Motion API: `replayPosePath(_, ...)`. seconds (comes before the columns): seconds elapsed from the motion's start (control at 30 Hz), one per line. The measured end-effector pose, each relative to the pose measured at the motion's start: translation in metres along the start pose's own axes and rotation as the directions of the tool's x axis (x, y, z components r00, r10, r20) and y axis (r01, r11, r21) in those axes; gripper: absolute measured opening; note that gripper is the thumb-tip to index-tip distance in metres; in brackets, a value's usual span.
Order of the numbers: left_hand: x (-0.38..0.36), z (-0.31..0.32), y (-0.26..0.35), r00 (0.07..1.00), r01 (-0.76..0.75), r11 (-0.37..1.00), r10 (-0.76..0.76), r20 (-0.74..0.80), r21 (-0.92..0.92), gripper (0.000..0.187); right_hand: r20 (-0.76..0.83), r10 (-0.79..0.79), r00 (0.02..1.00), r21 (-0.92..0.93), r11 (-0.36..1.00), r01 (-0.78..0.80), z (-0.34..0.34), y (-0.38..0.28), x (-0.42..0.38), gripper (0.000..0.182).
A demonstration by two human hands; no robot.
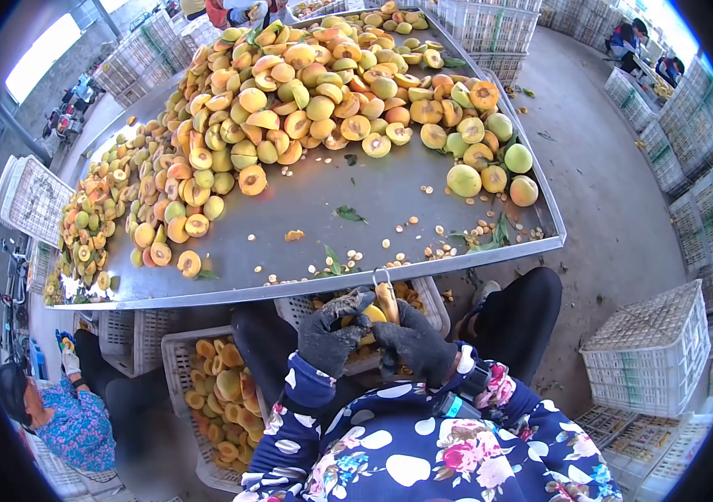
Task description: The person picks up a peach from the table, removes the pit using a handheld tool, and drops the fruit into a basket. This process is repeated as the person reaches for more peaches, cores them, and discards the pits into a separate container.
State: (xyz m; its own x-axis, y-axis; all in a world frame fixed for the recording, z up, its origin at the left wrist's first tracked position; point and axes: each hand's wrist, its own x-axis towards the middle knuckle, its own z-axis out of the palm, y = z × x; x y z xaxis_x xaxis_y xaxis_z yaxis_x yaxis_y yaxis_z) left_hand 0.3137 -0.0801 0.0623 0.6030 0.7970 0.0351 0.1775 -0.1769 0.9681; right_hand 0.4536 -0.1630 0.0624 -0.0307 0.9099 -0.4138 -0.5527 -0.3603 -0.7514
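My gloved left hand is closed around a yellow peach piece, held over the crate between my knees. My gloved right hand grips the wooden handle of a pitting tool; its metal loop points up towards the table edge. The two hands are close together, and the fingers partly hide the fruit. Beyond them, a big heap of halved peaches covers the back and left of the metal table. Several whole peaches lie at its right side.
Pale pits and green leaves are scattered near the raised table rim. A crate of peach halves stands by my left leg. At right is an upturned white crate. Another person sits at lower left.
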Motion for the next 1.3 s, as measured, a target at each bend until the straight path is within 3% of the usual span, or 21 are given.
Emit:
replayPosePath(0.17,0.002,0.009,-0.007,0.996,-0.080,0.970,0.089,-0.030,0.228,0.038,0.052,-0.006,0.999,0.011,1.000,0.006,-0.004,0.004,0.005,0.028)
replayPosePath(0.27,0.001,0.008,-0.007,0.997,-0.060,0.981,0.050,0.054,0.186,0.049,0.035,-0.049,0.998,-0.025,0.998,0.050,-0.006,0.011,0.007,0.025)
replayPosePath(0.33,-0.002,0.013,-0.005,1.000,0.017,0.973,-0.012,0.024,-0.229,0.050,0.080,-0.333,0.940,-0.273,0.899,0.342,-0.012,0.022,0.008,0.024)
replayPosePath(0.37,-0.002,0.015,-0.004,0.999,0.050,0.903,-0.046,0.019,-0.426,0.051,0.086,-0.363,0.928,-0.286,0.883,0.372,-0.014,0.025,0.010,0.025)
replayPosePath(0.4,0.000,0.017,-0.004,0.995,0.091,0.779,-0.094,0.028,-0.621,0.053,0.092,-0.392,0.915,-0.300,0.866,0.401,-0.016,0.028,0.012,0.025)
replayPosePath(0.43,0.000,0.018,-0.005,0.989,0.123,0.610,-0.140,0.046,-0.782,0.054,0.066,-0.316,0.947,-0.211,0.923,0.323,-0.016,0.030,0.013,0.025)
replayPosePath(0.47,0.001,0.020,-0.004,0.981,0.140,0.408,-0.183,0.070,-0.902,0.055,0.097,-0.363,0.927,-0.265,0.888,0.376,-0.016,0.034,0.017,0.026)
replayPosePath(0.5,0.000,0.023,-0.001,0.975,0.141,0.357,-0.214,0.066,-0.923,0.049,0.127,-0.410,0.903,-0.315,0.847,0.429,-0.016,0.038,0.021,0.027)
replayPosePath(0.57,-0.001,0.028,-0.004,0.953,0.144,0.305,-0.299,0.049,-0.941,0.046,0.371,-0.641,0.672,-0.588,0.398,0.705,-0.014,0.044,0.031,0.030)
replayPosePath(0.6,-0.002,0.029,-0.008,0.938,0.146,0.276,-0.342,0.045,-0.950,0.045,0.232,-0.507,0.830,-0.464,0.693,0.552,-0.015,0.045,0.030,0.031)
replayPosePath(0.63,-0.001,0.027,-0.015,0.930,0.204,0.531,-0.367,-0.006,-0.823,0.045,0.129,-0.307,0.943,-0.281,0.901,0.332,-0.008,0.034,0.022,0.032)
replayPosePath(0.67,0.002,0.025,-0.022,0.913,0.206,0.373,-0.405,0.041,-0.905,0.045,0.078,-0.069,0.995,-0.062,0.995,0.073,-0.001,0.021,0.014,0.033)
replayPosePath(0.73,0.005,0.021,-0.030,0.878,0.187,0.027,-0.453,0.155,-0.982,0.045,-0.010,-0.049,0.999,-0.154,0.987,0.047,0.006,0.002,0.000,0.031)
replayPosePath(0.77,0.003,0.020,-0.027,0.898,0.158,0.018,-0.419,0.136,-0.987,0.045,-0.019,-0.078,0.997,-0.208,0.976,0.072,0.004,-0.002,-0.004,0.031)
replayPosePath(0.83,0.003,0.017,-0.023,0.913,0.131,0.167,-0.403,0.054,-0.977,0.045,0.038,-0.065,0.997,-0.410,0.909,0.075,-0.003,-0.006,-0.012,0.024)
replayPosePath(0.87,0.003,0.015,-0.023,0.920,0.116,0.240,-0.393,0.013,-0.964,0.045,0.107,-0.276,0.955,-0.609,0.741,0.283,-0.008,0.001,-0.010,0.026)
replayPosePath(0.93,0.002,0.015,-0.033,0.963,0.089,0.294,-0.271,0.006,-0.952,0.044,0.374,-0.565,0.736,-0.819,0.172,0.548,-0.017,0.020,-0.002,0.032)
replayPosePath(1.0,0.001,0.015,-0.034,0.962,0.097,0.105,-0.264,0.066,-0.990,0.044,0.323,-0.498,0.805,-0.855,0.211,0.474,-0.018,0.028,-0.002,0.028)
replayPosePath(1.1,-0.004,0.019,-0.059,0.976,0.082,0.042,-0.204,0.072,-0.996,0.045,0.239,-0.395,0.887,-0.895,0.264,0.359,-0.010,0.027,-0.005,0.023)
replayPosePath(1.2,-0.004,0.024,-0.059,0.940,0.093,0.118,-0.339,0.048,-0.989,0.047,0.235,-0.401,0.885,-0.904,0.245,0.351,-0.004,0.024,-0.005,0.026)
replayPosePath(1.3,-0.002,0.025,-0.072,0.959,0.099,0.078,-0.273,0.075,-0.992,0.048,0.235,-0.398,0.887,-0.914,0.221,0.341,0.001,0.022,-0.006,0.028)
